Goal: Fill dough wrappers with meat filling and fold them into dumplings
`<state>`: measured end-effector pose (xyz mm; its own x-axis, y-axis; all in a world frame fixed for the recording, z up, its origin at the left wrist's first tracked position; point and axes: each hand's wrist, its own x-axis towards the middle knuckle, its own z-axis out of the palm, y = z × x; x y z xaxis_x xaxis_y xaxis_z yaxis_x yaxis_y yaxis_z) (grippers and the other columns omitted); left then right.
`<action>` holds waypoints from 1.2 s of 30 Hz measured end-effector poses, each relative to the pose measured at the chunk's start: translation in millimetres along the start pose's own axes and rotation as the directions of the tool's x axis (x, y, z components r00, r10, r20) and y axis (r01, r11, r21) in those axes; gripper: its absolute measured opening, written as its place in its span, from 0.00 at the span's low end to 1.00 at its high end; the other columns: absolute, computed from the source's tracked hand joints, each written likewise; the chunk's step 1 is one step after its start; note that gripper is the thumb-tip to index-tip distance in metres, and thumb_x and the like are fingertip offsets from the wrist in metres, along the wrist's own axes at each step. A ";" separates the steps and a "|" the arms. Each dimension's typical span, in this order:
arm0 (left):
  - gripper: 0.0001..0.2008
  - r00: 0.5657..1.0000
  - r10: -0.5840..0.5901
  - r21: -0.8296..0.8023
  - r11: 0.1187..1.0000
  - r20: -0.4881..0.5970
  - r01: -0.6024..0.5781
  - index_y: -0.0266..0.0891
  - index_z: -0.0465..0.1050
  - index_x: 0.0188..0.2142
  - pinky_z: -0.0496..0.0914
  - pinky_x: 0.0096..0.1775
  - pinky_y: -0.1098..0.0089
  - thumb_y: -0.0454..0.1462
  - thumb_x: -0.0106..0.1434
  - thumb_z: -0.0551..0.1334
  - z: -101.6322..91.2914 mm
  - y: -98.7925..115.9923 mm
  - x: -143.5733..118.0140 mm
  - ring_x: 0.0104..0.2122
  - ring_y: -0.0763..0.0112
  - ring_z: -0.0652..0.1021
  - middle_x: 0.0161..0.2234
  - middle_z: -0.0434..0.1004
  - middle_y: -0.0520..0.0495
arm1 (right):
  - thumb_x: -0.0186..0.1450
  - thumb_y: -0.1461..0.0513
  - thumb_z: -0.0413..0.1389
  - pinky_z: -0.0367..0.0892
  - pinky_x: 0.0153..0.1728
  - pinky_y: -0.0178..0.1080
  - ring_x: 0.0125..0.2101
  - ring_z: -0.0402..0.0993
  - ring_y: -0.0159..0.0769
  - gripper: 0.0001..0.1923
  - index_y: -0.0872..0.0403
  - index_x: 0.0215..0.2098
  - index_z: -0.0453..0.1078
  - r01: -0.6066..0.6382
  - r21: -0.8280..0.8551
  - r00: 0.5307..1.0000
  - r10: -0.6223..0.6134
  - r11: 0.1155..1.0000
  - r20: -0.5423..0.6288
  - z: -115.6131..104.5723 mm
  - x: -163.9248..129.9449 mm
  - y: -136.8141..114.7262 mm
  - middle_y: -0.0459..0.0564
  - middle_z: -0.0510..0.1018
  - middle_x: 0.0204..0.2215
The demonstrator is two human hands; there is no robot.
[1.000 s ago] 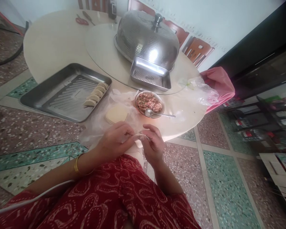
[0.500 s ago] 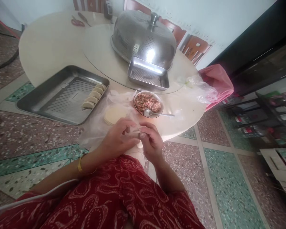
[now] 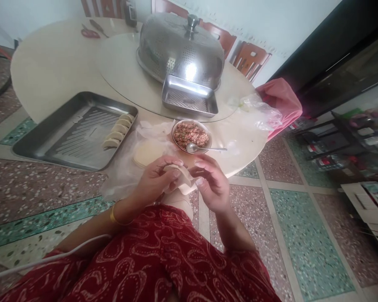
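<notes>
Two hands around dumpling

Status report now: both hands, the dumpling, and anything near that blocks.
Left hand and right hand both pinching one dumpling, over the lap. Filling bowl and wrapper stack just beyond, apart. Nothing blocking.

**Terrazzo floor, pale walls and a round desk**

The floor fills the lower and left parts of the frame: speckled terrazzo in pinkish-brown and green panels split by pale strips. A round cream desk sits in the upper left and centre. Behind it, along the top edge, red-brown wooden chairs stand against a plain white wall. A large dark cabinet takes the upper right corner, with a low shelf rack of small items beneath it. The light is soft and even
</notes>
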<state>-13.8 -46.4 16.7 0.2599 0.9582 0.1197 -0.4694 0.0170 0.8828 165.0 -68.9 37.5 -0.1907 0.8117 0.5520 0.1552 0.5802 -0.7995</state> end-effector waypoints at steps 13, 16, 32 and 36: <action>0.11 0.998 -0.019 -0.026 0.999 -0.062 0.018 0.40 0.71 0.35 0.67 0.19 0.77 0.42 0.60 0.69 11.5 0.9 0.0 0.18 0.81 0.72 0.37 0.81 0.50 | 0.65 0.66 0.59 0.77 0.50 0.52 0.53 0.74 0.44 0.14 0.45 0.48 0.72 0.139 -0.400 0.968 -0.211 0.906 -0.140 10.5 -8.4 8.1 0.52 0.73 0.50; 0.11 0.997 -0.048 -0.012 0.999 -0.060 0.047 0.39 0.71 0.36 0.68 0.21 0.77 0.42 0.60 0.69 11.2 -2.6 -2.2 0.19 0.80 0.73 0.37 0.81 0.49 | 0.66 0.66 0.59 0.78 0.49 0.52 0.53 0.74 0.43 0.12 0.45 0.46 0.72 0.104 -0.389 0.972 -0.176 0.915 -0.154 13.4 -7.3 10.7 0.51 0.73 0.49; 0.08 0.997 -0.067 0.153 0.986 -0.030 0.071 0.38 0.72 0.35 0.73 0.27 0.74 0.39 0.58 0.66 17.7 11.4 -6.3 0.22 0.77 0.75 0.28 0.78 0.52 | 0.62 0.68 0.56 0.73 0.49 0.53 0.54 0.71 0.47 0.16 0.44 0.45 0.74 0.238 -0.381 0.970 -0.239 0.894 0.045 -4.2 -9.8 4.9 0.52 0.72 0.54; 0.05 1.000 -0.011 0.236 0.972 -0.028 0.018 0.38 0.73 0.35 0.73 0.28 0.74 0.37 0.59 0.66 14.0 11.9 -8.8 0.23 0.78 0.76 0.37 0.80 0.48 | 0.62 0.70 0.54 0.73 0.47 0.52 0.51 0.73 0.44 0.18 0.43 0.44 0.74 0.198 -0.366 0.978 -0.208 0.909 0.012 -8.8 -8.0 3.5 0.49 0.73 0.53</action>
<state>-9.8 -58.7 32.5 0.2413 0.9656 0.0969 -0.2522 -0.0341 0.9671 175.6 -72.8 32.4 -0.2303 0.6721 0.7037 0.4578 0.7130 -0.5311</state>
